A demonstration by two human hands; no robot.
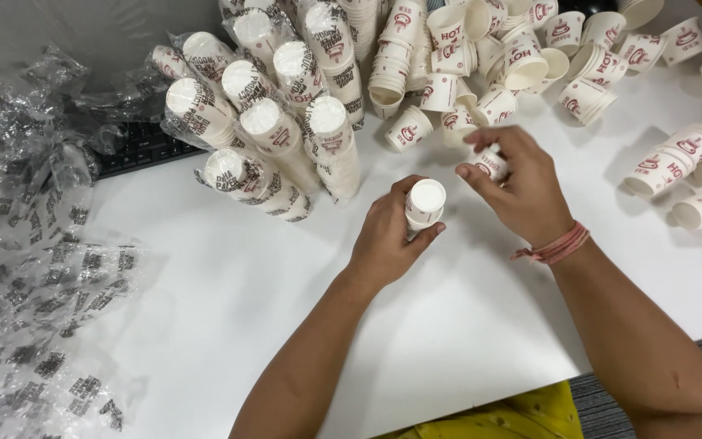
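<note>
My left hand [390, 236] grips a short stack of white paper cups [425, 203] upside down, base facing up, over the white table [229, 301]. Just to its right, my right hand [517, 183] closes around a single white paper cup with red print [493, 164]. A pink band circles the right wrist. Both hands sit just in front of a loose heap of cups [481, 73].
Several plastic-wrapped sleeves of stacked cups [274, 134] lie at the centre back. Crumpled clear printed wrappers [30, 268] pile up along the left. A black keyboard [140, 148] lies partly under them. More loose and stacked cups [680, 167] lie at the right.
</note>
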